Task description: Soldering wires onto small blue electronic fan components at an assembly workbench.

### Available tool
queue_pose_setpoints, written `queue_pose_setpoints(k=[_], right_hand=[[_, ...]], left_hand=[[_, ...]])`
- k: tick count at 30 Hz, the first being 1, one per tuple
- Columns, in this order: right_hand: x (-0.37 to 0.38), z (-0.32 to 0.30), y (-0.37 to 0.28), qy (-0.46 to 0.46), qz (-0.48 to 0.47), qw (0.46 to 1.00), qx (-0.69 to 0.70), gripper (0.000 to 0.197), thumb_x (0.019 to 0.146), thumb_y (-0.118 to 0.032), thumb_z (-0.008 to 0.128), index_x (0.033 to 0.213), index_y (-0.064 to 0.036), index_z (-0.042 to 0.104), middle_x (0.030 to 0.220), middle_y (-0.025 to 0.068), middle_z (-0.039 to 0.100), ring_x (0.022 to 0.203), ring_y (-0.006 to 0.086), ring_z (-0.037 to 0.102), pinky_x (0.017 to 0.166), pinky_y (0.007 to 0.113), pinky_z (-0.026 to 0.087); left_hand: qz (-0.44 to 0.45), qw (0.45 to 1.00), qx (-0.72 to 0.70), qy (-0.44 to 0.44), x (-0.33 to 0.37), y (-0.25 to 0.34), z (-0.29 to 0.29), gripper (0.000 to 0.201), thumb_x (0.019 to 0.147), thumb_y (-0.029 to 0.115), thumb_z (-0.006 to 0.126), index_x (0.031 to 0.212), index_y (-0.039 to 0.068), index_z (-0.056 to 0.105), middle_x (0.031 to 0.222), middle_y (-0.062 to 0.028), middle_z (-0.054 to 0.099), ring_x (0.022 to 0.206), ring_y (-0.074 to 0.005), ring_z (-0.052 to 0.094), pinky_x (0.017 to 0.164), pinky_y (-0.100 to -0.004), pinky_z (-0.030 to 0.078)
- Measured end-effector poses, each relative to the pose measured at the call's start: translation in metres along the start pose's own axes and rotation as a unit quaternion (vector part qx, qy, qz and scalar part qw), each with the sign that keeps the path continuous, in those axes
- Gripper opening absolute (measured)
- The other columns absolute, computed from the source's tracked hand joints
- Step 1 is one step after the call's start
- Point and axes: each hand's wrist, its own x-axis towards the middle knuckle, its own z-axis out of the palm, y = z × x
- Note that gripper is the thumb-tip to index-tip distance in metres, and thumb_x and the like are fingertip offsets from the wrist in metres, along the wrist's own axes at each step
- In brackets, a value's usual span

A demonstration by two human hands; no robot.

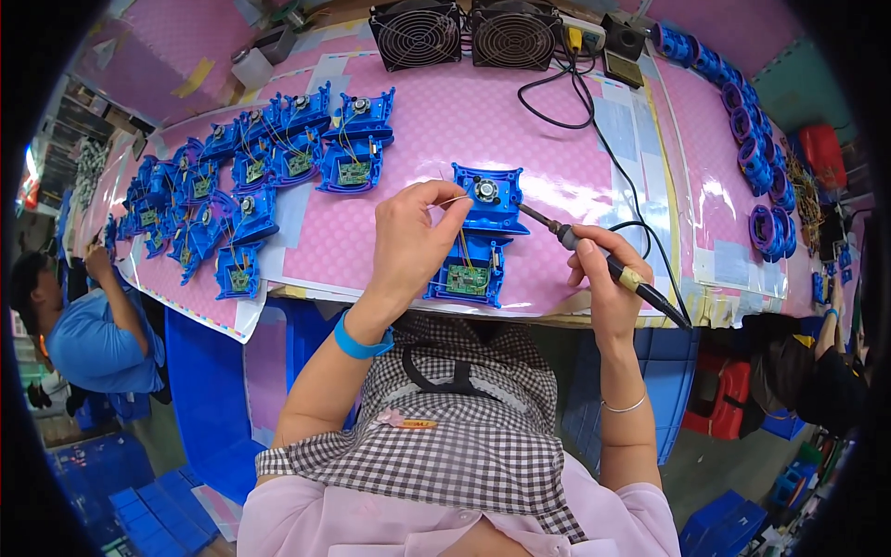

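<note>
In front of me a blue plastic housing [501, 223] lies opened in two halves at the table's near edge. Its far half carries a round speaker [485, 190]; the near half holds a green circuit board [467, 278] with thin wires. My left hand [406, 239] is just left of the speaker, thumb and forefinger pinched on a thin wire [453, 200]. A soldering iron [568, 239] rests in my closed right hand [605, 286]. Its tip points left toward the right edge of the far half; whether they touch I cannot tell.
Several similar blue housings [251, 167] stand in rows at left. Two black fans [418, 37] line the back. A black cable [613, 148] curves across the right side. Blue ring-shaped parts [766, 232] line the far right. A person in blue [102, 325] sits at left.
</note>
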Motion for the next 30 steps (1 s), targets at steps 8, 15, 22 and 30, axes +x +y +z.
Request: queue_pose_setpoints(k=[8,15,22,30], right_hand=[[0.001,0.005,0.002,-0.005,0.025,1.000,-0.017,0.017,0.088,-0.005,0.061,0.101,0.0042,0.067,0.072,0.0078,0.064,0.056,0.0094,0.057,0.051,0.021,0.044],[0.000,0.003,0.006,0.000,0.022,1.000,-0.005,0.017,0.088,-0.005,0.061,0.102,0.0042,0.066,0.073,0.0080,0.065,0.056,0.0096,0.058,0.051,0.021,0.045],[0.001,0.001,0.006,-0.003,0.009,1.000,-0.004,0.018,0.088,-0.005,0.061,0.103,0.0051,0.066,0.072,0.0085,0.065,0.057,0.0102,0.059,0.051,0.021,0.047],[-0.001,0.003,0.009,-0.017,0.010,1.000,-0.023,0.019,0.089,-0.007,0.061,0.103,0.0041,0.066,0.072,0.0075,0.065,0.056,0.0095,0.059,0.051,0.020,0.047]], left_hand=[[0.098,0.992,0.066,-0.050,0.005,-0.005,0.010,0.013,0.077,0.009,0.071,0.086,0.001,0.070,0.078,-0.0094,0.068,0.060,-0.0172,0.058,0.053,-0.0304,0.044],[0.078,0.983,0.114,-0.122,0.008,0.003,0.013,0.012,0.075,0.009,0.070,0.085,0.002,0.071,0.076,-0.0120,0.066,0.069,-0.0254,0.063,0.060,-0.0353,0.048],[0.084,0.979,0.136,-0.123,0.008,0.001,0.015,0.011,0.075,0.010,0.070,0.084,0.003,0.071,0.078,-0.0125,0.066,0.069,-0.0263,0.063,0.061,-0.0359,0.048],[0.078,0.980,0.133,-0.125,0.008,0.002,0.015,0.011,0.075,0.009,0.070,0.085,0.003,0.071,0.078,-0.0128,0.066,0.070,-0.0266,0.063,0.062,-0.0365,0.049]])
